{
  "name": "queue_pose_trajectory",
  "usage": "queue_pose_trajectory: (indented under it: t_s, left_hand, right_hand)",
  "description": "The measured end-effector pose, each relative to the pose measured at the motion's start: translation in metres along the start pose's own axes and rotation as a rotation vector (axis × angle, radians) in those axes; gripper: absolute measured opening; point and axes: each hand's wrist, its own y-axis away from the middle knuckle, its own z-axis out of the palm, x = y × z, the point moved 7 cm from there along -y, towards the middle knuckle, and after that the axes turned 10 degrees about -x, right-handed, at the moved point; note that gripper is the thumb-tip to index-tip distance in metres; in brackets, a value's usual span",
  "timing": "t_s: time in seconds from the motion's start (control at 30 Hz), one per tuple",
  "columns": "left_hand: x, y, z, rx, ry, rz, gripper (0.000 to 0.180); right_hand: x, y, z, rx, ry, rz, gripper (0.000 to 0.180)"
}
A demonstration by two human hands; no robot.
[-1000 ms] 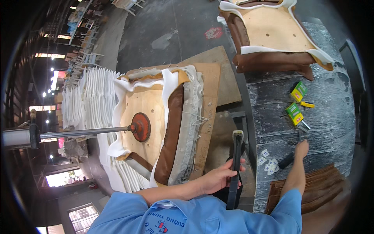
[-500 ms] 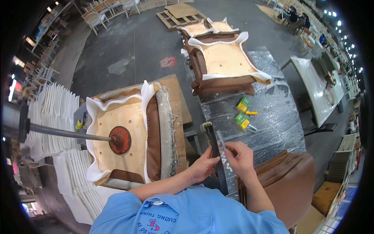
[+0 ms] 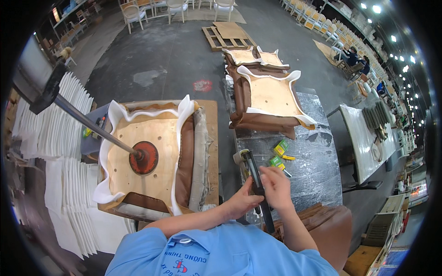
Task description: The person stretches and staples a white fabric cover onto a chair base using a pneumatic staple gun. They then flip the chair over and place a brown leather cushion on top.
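My left hand (image 3: 243, 202) is wrapped round a dark staple gun (image 3: 256, 181), held upright in front of my chest. Its long black magazine slants down toward my shirt. My right hand (image 3: 276, 186) is closed, thumb and fingers pinched against the gun's side. A thin grey staple strip (image 3: 251, 166) lies along the magazine at those fingertips; its lower end is hidden. Left of my hands a chair seat (image 3: 161, 131) lies underside up, with bare plywood, white padding and brown leather edges. A round red press foot (image 3: 143, 158) on a metal rod bears down on its plywood.
Green-and-yellow small boxes (image 3: 280, 147) sit on the plastic-wrapped table (image 3: 317, 165). Upturned brown seats (image 3: 271, 94) are piled at its far end. Brown leather pieces (image 3: 327, 225) are stacked near my right elbow, white padding sheets (image 3: 55, 119) at far left. Two people sit far right.
The grey strip, before held apart beside the gun, now lies against the magazine. My right hand has moved in closer to the gun. My view has shifted and tilted slightly.
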Motion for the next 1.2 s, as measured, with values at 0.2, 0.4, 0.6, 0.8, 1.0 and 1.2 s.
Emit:
queue_pose_trajectory:
  t_s: [0.2, 0.4, 0.6, 0.8, 1.0, 1.2]
  left_hand:
    - [0.015, -0.009, 0.022, -0.071, -0.066, 0.064, 0.055]
    - [0.03, -0.011, 0.05, 0.009, -0.176, 0.192, 0.044]
    - [0.04, 0.047, 0.059, 0.125, -0.912, 0.145, 0.082]
    - [0.065, 0.057, 0.048, 0.404, -1.051, 0.575, 0.064]
    - [0.08, 0.1, 0.031, 0.714, -1.098, 0.631, 0.049]
    - [0.083, 0.14, 0.033, 0.458, -0.653, 0.872, 0.04]
  right_hand:
    - [0.109, 0.021, 0.068, -0.393, -1.077, 0.655, 0.068]
    - [0.08, -0.013, 0.059, -0.022, -1.577, 0.383, 0.06]
    - [0.067, -0.054, 0.02, 0.054, -1.558, 0.192, 0.055]
    - [0.028, -0.065, 0.038, 0.159, -1.266, 0.331, 0.051]
    - [-0.031, -0.061, 0.056, -0.098, -1.094, 0.233, 0.043]
    - [-0.094, -0.042, 0.1, -0.237, -1.152, 0.142, 0.049]
